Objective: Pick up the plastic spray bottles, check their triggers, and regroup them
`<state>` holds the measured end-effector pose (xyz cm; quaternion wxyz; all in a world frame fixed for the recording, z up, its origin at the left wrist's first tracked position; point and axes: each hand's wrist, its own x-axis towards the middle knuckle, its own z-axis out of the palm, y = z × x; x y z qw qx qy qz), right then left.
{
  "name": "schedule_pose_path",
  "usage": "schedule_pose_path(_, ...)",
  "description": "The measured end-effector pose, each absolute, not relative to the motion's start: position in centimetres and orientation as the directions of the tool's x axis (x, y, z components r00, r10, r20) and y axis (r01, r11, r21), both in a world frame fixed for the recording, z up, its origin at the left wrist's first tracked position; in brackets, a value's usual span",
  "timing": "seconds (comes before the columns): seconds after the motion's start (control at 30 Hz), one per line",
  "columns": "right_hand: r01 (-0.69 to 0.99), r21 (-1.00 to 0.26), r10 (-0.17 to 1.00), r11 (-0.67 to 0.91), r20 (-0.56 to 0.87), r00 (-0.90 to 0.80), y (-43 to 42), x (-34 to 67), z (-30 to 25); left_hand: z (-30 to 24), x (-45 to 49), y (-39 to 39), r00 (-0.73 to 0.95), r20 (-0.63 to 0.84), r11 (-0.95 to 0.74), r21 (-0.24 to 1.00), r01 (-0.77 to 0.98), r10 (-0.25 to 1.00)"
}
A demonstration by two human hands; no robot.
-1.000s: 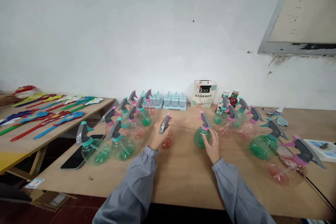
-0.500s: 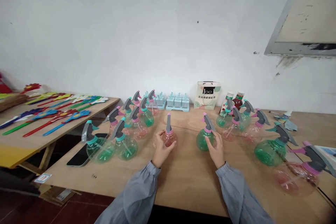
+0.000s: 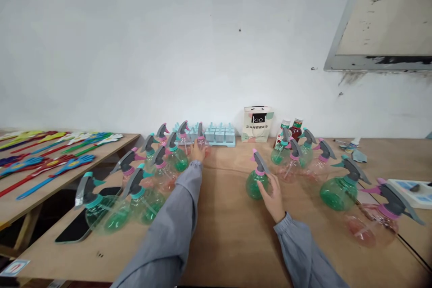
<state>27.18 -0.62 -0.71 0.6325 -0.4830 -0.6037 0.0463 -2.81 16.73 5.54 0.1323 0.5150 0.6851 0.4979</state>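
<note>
In the head view, my left hand [image 3: 197, 153] was at the pink bottle [image 3: 205, 147], towards the table's [image 3: 232, 234] back by blue moulds [image 3: 221, 137]; I couldn't tell whether its fingers gripped. My right hand [image 3: 274, 199], thumb and fingers partly spread, held the green bottle [image 3: 254, 186]. Spray bottles [image 3: 338, 194] crowded both sides. Chinese lettering and glasses marked a paper bag [image 3: 257, 127].

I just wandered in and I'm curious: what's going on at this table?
A person in grey sleeves is handling spray bottles. The left hand reaches far out to a pink bottle in front of the pale blue moulds; its grip is partly hidden. Nearer, the right hand holds a green bottle by its side. More bottles stand to either side, some near a phone on the left. A paper bag stands by the wall.
</note>
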Motion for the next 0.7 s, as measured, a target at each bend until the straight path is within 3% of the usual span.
schedule_pose_path(0.37,0.533,-0.65,0.638,0.541,0.73,0.243,-0.5,27.1,-1.0,6.8,-0.5,15.3,-0.444,0.395,-0.197,0.882,0.428,0.804)
schedule_pose_path(0.5,0.501,-0.663,0.658,0.556,0.72,0.221,-0.8,26.4,-1.1,5.0,4.0,8.8,-0.237,0.454,-0.352,0.86,0.369,0.859)
schedule_pose_path(0.6,0.456,-0.659,0.699,0.599,0.707,0.104,-1.4,25.4,-1.0,3.7,7.5,3.6,0.119,0.525,-0.536,0.803,0.261,0.843)
schedule_pose_path(0.7,0.418,-0.636,0.719,0.649,0.693,-0.062,-2.0,25.0,-0.7,3.9,9.4,0.4,0.053,0.551,-0.538,0.784,0.309,0.833)
